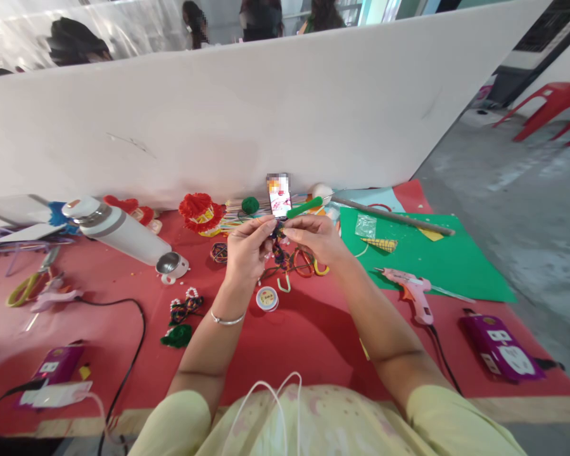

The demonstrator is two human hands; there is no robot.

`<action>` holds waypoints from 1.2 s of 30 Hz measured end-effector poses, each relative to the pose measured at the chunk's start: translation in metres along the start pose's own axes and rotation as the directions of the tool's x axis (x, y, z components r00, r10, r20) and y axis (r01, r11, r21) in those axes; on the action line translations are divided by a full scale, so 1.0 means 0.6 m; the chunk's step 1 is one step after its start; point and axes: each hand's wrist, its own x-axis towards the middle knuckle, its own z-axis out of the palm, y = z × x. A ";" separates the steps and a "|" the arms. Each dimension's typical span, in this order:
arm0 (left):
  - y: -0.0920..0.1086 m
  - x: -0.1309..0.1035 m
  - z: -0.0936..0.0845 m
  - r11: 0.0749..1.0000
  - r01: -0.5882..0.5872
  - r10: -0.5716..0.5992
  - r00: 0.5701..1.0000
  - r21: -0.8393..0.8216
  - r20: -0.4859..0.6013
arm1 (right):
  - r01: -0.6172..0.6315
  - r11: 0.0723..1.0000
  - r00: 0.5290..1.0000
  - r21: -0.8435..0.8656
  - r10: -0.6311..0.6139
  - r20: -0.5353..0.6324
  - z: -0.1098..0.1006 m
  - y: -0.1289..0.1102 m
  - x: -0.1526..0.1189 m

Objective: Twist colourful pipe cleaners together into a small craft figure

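My left hand (249,244) is closed, its thumb and fingers pinching a dark multicoloured crochet piece (279,235) in front of my chest. Opposite it, my right hand (316,237) also has its fingers closed, pressed at the same yarn. A green-handled crochet hook (304,208) slants up and to the right from the right fingers; its working end is hard to make out. Multicoloured yarn hangs below both hands, close to red-handled scissors (304,263). Just behind the hands a lit phone (279,195) leans upright against the white board.
Left of me are a white thermos (116,229), a small metal-lined cup (171,266) and a corded pink glue gun (57,297). A round tub (267,298) sits between my forearms. On the right, another pink glue gun (411,291) lies near a purple power strip (501,345).
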 end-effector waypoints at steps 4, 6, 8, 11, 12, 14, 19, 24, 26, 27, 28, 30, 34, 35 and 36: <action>-0.002 0.000 0.000 1.000 -0.024 0.024 1.000 -0.004 0.005 | 0.001 1.000 1.000 0.010 -0.001 -0.004 0.001 -0.001 -0.001; -0.003 0.001 0.000 0.999 -0.036 0.036 0.999 -0.015 0.001 | -0.005 1.000 1.000 0.003 0.005 0.008 0.002 -0.002 -0.003; -0.004 0.003 0.000 0.999 -0.040 0.040 0.999 -0.020 -0.010 | -0.029 0.999 0.999 -0.016 0.030 0.033 0.002 -0.002 -0.005; -0.005 0.005 -0.001 1.000 -0.018 0.017 1.000 -0.019 -0.020 | -0.087 0.996 0.995 -0.033 0.089 0.047 0.000 0.000 -0.006; -0.006 0.006 -0.001 1.000 -0.005 0.005 1.000 -0.022 -0.017 | -0.101 0.994 0.994 -0.032 0.102 0.042 -0.002 0.001 -0.006; -0.007 0.008 -0.002 0.999 0.014 -0.014 1.000 -0.037 -0.007 | -0.107 0.994 0.994 -0.017 0.108 0.024 -0.005 0.001 -0.004; -0.013 0.010 -0.003 0.997 0.035 -0.035 0.999 -0.074 0.000 | -0.082 0.996 0.997 0.023 0.082 -0.001 -0.008 -0.003 0.000; -0.017 0.012 -0.003 0.990 0.100 -0.097 0.995 -0.100 0.034 | -0.076 0.997 0.997 -0.011 0.076 -0.020 -0.008 -0.001 0.000; -0.018 0.012 -0.003 0.983 0.135 -0.130 0.990 -0.124 0.049 | -0.082 0.997 0.996 -0.017 0.081 -0.034 -0.010 0.001 0.000; -0.018 0.012 -0.003 0.980 0.149 -0.143 0.988 -0.131 0.053 | -0.085 0.996 0.996 -0.015 0.085 -0.039 -0.011 0.001 0.001; -0.019 0.012 -0.003 0.979 0.156 -0.150 0.987 -0.133 0.055 | -0.090 0.996 0.995 -0.007 0.089 -0.043 -0.011 0.001 0.001; -0.020 0.012 -0.004 0.979 0.157 -0.151 0.987 -0.128 0.056 | -0.100 0.995 0.994 0.014 0.101 -0.049 -0.012 0.001 0.002; -0.022 0.012 -0.004 0.980 0.151 -0.145 0.988 -0.133 0.055 | -0.128 0.992 0.991 0.015 0.129 -0.035 -0.012 -0.002 0.003; -0.023 0.012 -0.004 0.978 0.154 -0.148 0.987 -0.138 0.054 | -0.133 0.991 0.991 0.007 0.133 -0.029 -0.012 -0.003 0.003; -0.023 0.011 -0.003 0.977 0.158 -0.152 0.987 -0.143 0.053 | -0.137 0.991 0.990 0.000 0.137 -0.025 -0.012 -0.003 0.002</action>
